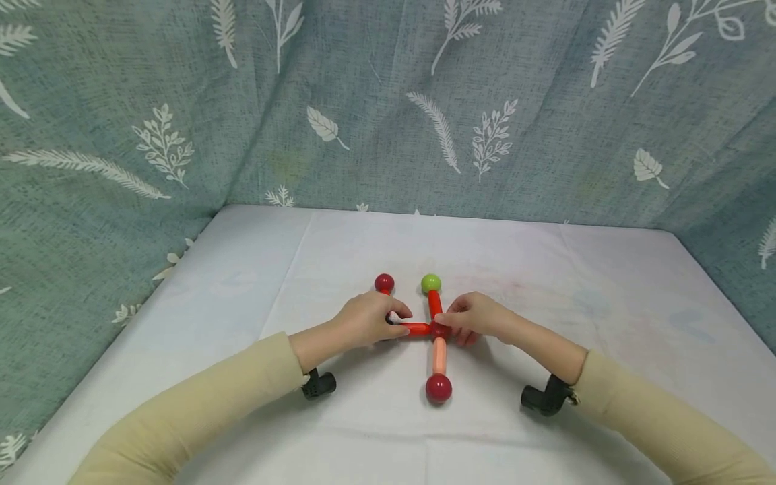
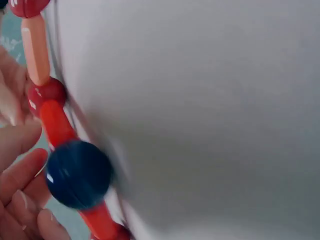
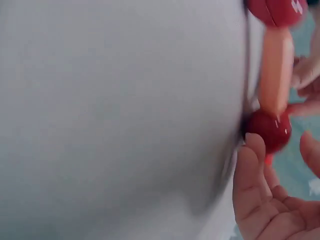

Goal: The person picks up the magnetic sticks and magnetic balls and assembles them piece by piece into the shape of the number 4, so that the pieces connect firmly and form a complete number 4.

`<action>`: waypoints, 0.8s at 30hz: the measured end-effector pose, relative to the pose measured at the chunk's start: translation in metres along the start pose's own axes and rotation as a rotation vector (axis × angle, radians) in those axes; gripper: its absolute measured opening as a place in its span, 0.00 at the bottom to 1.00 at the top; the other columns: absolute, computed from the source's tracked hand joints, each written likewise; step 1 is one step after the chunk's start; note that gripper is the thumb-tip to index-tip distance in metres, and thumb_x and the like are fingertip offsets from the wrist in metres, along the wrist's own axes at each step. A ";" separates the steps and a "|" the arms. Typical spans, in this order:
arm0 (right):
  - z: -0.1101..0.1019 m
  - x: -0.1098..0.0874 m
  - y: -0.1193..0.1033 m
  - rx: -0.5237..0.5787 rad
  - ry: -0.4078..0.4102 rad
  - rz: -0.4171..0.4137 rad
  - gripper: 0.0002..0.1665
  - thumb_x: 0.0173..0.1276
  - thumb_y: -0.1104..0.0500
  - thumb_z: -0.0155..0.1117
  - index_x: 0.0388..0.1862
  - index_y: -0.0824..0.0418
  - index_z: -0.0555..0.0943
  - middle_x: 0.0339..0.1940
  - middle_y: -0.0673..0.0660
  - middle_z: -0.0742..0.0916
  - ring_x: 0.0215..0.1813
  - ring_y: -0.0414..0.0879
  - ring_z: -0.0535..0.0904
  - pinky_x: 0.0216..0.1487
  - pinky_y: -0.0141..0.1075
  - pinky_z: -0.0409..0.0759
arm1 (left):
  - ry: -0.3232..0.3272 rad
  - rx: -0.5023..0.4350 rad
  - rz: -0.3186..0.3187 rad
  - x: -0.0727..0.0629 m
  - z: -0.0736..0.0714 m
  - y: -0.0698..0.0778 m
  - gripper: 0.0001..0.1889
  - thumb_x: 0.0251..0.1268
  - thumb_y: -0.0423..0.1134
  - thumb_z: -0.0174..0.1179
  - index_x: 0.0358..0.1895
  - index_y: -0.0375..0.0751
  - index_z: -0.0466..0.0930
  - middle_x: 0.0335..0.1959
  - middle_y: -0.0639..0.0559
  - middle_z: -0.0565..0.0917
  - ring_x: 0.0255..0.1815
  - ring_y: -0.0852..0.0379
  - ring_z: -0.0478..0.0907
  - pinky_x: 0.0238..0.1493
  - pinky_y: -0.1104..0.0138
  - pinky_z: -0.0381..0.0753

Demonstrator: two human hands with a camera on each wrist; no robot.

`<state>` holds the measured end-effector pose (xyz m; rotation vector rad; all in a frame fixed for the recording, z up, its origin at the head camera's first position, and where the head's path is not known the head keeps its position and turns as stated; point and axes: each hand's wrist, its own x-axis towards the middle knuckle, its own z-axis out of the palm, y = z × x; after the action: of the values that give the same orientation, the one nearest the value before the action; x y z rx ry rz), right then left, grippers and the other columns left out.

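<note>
Balls and short rods, joined into one toy frame, lie on the white cloth. At its middle is a red ball, which my right hand holds by the fingertips. From it a red rod runs left to a dark blue ball. My left hand has its fingers loosely bent beside that blue ball, thumb tip over the red rod's end; in the head view it hides most of the ball. A peach rod leads toward me to another red ball.
At the frame's far side are a green ball on a red rod and a red ball. Below each wrist shows a black camera mount. A green leaf-patterned curtain hangs behind the white-covered table.
</note>
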<state>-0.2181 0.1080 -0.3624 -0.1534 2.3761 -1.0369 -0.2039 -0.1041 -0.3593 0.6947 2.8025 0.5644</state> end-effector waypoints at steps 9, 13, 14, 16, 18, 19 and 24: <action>-0.008 0.027 -0.004 -0.003 -0.032 0.070 0.21 0.64 0.48 0.58 0.41 0.66 0.76 0.17 0.53 0.77 0.18 0.41 0.73 0.23 0.30 0.75 | 0.021 0.070 0.211 0.011 0.007 0.022 0.17 0.54 0.40 0.65 0.50 0.51 0.81 0.41 0.57 0.84 0.39 0.60 0.78 0.36 0.72 0.75; -0.004 0.036 -0.006 -0.008 -0.055 0.090 0.20 0.63 0.47 0.59 0.36 0.64 0.77 0.14 0.52 0.76 0.16 0.41 0.71 0.20 0.28 0.72 | 0.017 0.092 0.257 0.012 0.010 0.024 0.18 0.54 0.38 0.65 0.51 0.52 0.80 0.43 0.56 0.84 0.42 0.60 0.78 0.34 0.74 0.75; -0.004 0.038 -0.006 -0.004 -0.059 0.093 0.19 0.63 0.47 0.59 0.35 0.64 0.77 0.14 0.52 0.75 0.15 0.40 0.71 0.20 0.28 0.72 | 0.016 0.095 0.262 0.013 0.011 0.024 0.19 0.54 0.38 0.65 0.52 0.52 0.80 0.43 0.56 0.83 0.42 0.60 0.78 0.33 0.75 0.74; -0.004 0.040 -0.007 0.000 -0.073 0.097 0.19 0.62 0.47 0.60 0.34 0.64 0.77 0.14 0.52 0.76 0.15 0.40 0.71 0.20 0.28 0.72 | 0.015 0.100 0.267 0.013 0.012 0.024 0.19 0.54 0.38 0.65 0.52 0.52 0.80 0.43 0.56 0.83 0.41 0.60 0.78 0.32 0.75 0.74; -0.005 0.040 -0.009 0.012 -0.087 0.111 0.18 0.62 0.48 0.60 0.34 0.64 0.76 0.14 0.52 0.76 0.15 0.40 0.71 0.20 0.27 0.73 | 0.016 0.097 0.266 0.013 0.012 0.023 0.19 0.54 0.38 0.65 0.53 0.52 0.80 0.43 0.56 0.84 0.41 0.61 0.78 0.33 0.76 0.74; -0.005 0.040 -0.009 0.012 -0.098 0.112 0.17 0.63 0.49 0.60 0.34 0.64 0.76 0.14 0.52 0.76 0.15 0.40 0.71 0.20 0.27 0.73 | 0.020 0.093 0.267 0.013 0.013 0.023 0.19 0.54 0.38 0.65 0.53 0.52 0.80 0.43 0.56 0.84 0.40 0.61 0.78 0.33 0.76 0.74; -0.006 0.040 -0.009 0.003 -0.123 0.094 0.14 0.64 0.52 0.58 0.33 0.65 0.76 0.13 0.52 0.76 0.15 0.40 0.72 0.21 0.27 0.73 | 0.041 0.071 0.269 0.014 0.015 0.022 0.19 0.55 0.39 0.65 0.52 0.51 0.80 0.43 0.57 0.84 0.41 0.62 0.79 0.37 0.77 0.75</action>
<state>-0.2557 0.0932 -0.3698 -0.1007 2.2487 -0.9587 -0.2031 -0.0745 -0.3658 1.0972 2.7968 0.5300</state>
